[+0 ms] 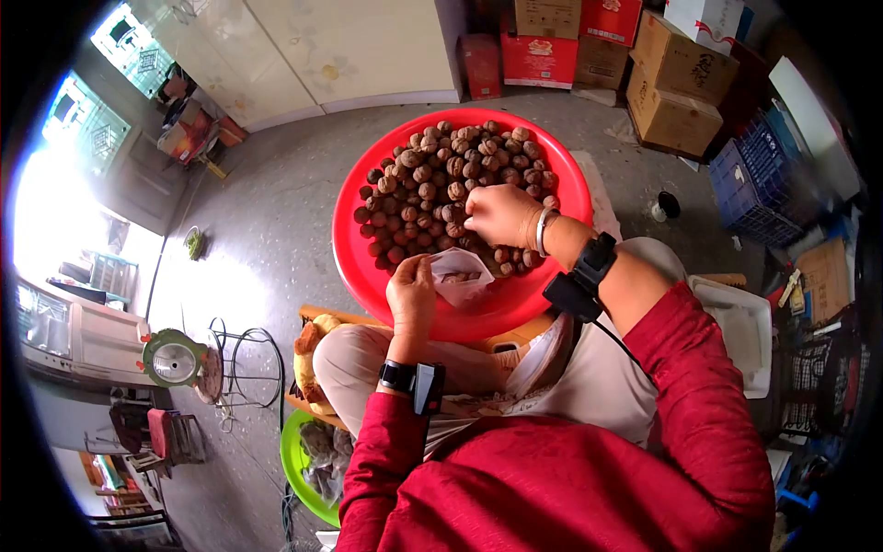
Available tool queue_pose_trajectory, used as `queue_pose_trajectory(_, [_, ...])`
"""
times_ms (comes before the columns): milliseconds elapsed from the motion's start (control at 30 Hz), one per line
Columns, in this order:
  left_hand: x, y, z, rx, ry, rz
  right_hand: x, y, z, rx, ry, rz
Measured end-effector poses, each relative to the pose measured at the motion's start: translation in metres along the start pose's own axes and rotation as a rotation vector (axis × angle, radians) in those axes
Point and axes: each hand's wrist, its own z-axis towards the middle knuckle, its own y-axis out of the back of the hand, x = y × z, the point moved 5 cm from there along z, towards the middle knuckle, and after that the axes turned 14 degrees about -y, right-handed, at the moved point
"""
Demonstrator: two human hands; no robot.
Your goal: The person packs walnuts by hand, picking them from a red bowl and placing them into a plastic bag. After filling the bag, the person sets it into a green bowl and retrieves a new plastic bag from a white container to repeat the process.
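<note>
A large red basin [354, 267] holds a heap of brown walnuts [428, 172]. Over the basin's near side, my left hand [410, 293] pinches the edge of a small whitish bag [465, 293]; its mouth faces up and some walnuts show inside. My right hand [501, 216] is just above the heap, to the upper right of the bag, with its fingers curled down. Whether it grips a walnut is hidden by the fingers.
Below the basin at left is a green basin [292, 451] with filled bags. A white tray [759, 345] lies right of my legs. Cardboard boxes [676, 110] and blue crates [750, 189] stand at the upper right; a black cable lies on the floor at left.
</note>
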Motion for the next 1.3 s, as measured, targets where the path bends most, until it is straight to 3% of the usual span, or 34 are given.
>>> queue_pose_trajectory(167, [-0.003, 0.002, 0.000, 0.027, -0.009, 0.067, -0.027, -0.024, 0.013, 0.068, -0.140, -0.346])
queue_pose_trajectory(233, [-0.004, 0.003, 0.000, 0.035, 0.010, 0.079, -0.018, -0.025, -0.001, 0.219, -0.258, -0.542])
queue_pose_trajectory(267, [-0.004, 0.003, 0.000, 0.043, 0.029, 0.092, -0.042, -0.046, 0.009, 0.144, -0.130, -0.552])
queue_pose_trajectory(500, [0.010, 0.001, -0.001, 0.039, -0.019, 0.013, -0.031, -0.062, 0.003, 0.234, -0.053, -0.809])
queue_pose_trajectory(600, [0.003, -0.002, -0.002, 0.085, -0.071, 0.018, -0.032, -0.067, 0.002, 0.328, -0.117, -0.844])
queue_pose_trajectory(767, [-0.011, -0.006, -0.005, 0.169, -0.075, 0.013, -0.050, -0.083, 0.013, 0.250, -0.117, -0.756])
queue_pose_trajectory(1133, [-0.003, -0.005, -0.004, 0.153, -0.041, 0.015, -0.051, -0.085, 0.014, 0.311, -0.093, -0.773])
queue_pose_trajectory(1233, [-0.001, -0.004, -0.003, 0.139, -0.039, 0.041, -0.039, -0.069, 0.006, 0.282, -0.102, -0.740])
queue_pose_trajectory(1300, [0.000, -0.003, -0.003, 0.135, -0.038, 0.051, -0.029, -0.051, 0.005, 0.095, -0.114, -0.576])
